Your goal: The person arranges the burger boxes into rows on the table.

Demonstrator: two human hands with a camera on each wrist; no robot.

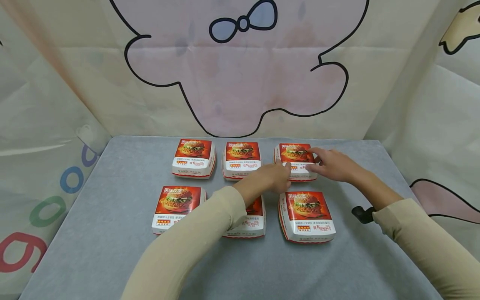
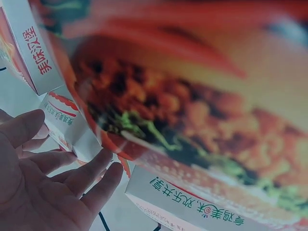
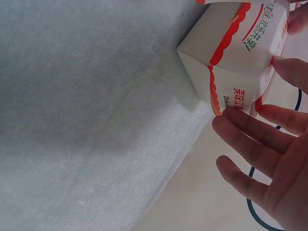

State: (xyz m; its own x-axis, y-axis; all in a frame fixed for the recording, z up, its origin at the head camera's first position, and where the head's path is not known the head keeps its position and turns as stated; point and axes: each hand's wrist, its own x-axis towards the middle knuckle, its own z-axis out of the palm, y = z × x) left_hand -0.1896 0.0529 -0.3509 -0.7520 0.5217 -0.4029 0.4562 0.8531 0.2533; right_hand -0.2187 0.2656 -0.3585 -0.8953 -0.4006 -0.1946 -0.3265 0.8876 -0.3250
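Note:
At the back right of the table is a white and red burger box (image 1: pixel 294 154), with a hand on each side of it. My left hand (image 1: pixel 275 177) is at its left front edge, and in the left wrist view the fingers (image 2: pixel 96 178) stretch out loosely beside a box. My right hand (image 1: pixel 335 165) is at the right side. Its fingertips (image 3: pixel 236 118) touch the printed side wall of the box (image 3: pixel 231 53) in the right wrist view, the fingers nearly straight. The box sits upright with its lid closed.
Two similar boxes stand in the back row, at left (image 1: pixel 193 156) and middle (image 1: pixel 241 154). The front row has boxes at left (image 1: pixel 178 202), middle (image 1: pixel 255 223), partly behind my left arm, and right (image 1: pixel 307 212). Grey cloth (image 1: pixel 112 200) covers the table; printed curtains (image 1: pixel 240 75) surround it.

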